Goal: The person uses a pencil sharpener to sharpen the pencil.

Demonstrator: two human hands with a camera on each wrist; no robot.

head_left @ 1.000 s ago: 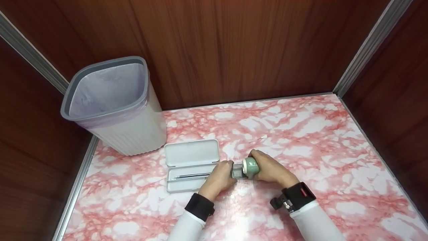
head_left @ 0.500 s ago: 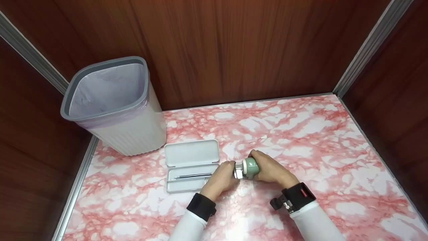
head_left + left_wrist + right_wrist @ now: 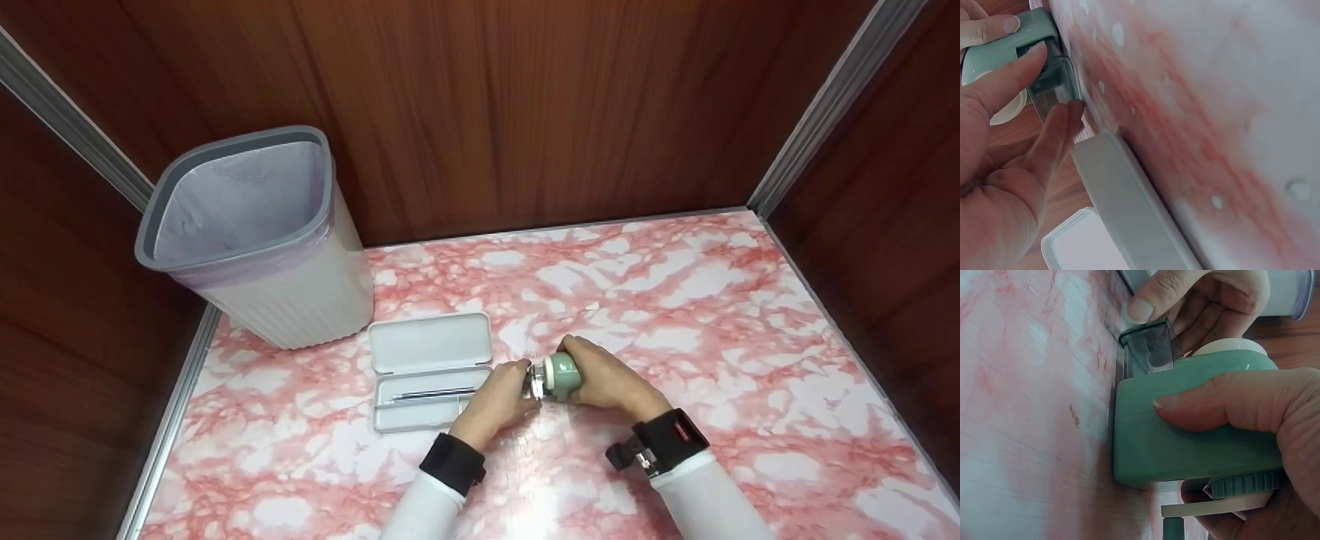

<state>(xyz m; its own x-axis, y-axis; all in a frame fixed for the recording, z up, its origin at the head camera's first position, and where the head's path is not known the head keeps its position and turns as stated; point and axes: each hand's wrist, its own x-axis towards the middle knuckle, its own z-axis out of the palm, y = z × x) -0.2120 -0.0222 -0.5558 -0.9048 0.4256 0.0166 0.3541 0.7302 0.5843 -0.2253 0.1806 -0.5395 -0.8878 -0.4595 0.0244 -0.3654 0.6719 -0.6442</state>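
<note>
A green crank pencil sharpener with a cream band rests on the table in my right hand; the thumb lies along its upper-facing side in the right wrist view. From its body sticks out a clear shavings drawer. My left hand pinches this drawer between thumb and fingers, as the left wrist view also shows. Beneath the sharpener body in the right wrist view are a ribbed knob and a cream crank arm. The drawer's inner end is hidden inside the body.
Beside my left hand lies an open pale pencil case with thin dark pencils or pens inside. A lined waste bin stands at the back left. Brown wood-look panels close off the marbled table.
My left hand has shifted slightly right toward the sharpener, and less of the drawer shows between the two hands. My right hand and the sharpener have stayed in place.
</note>
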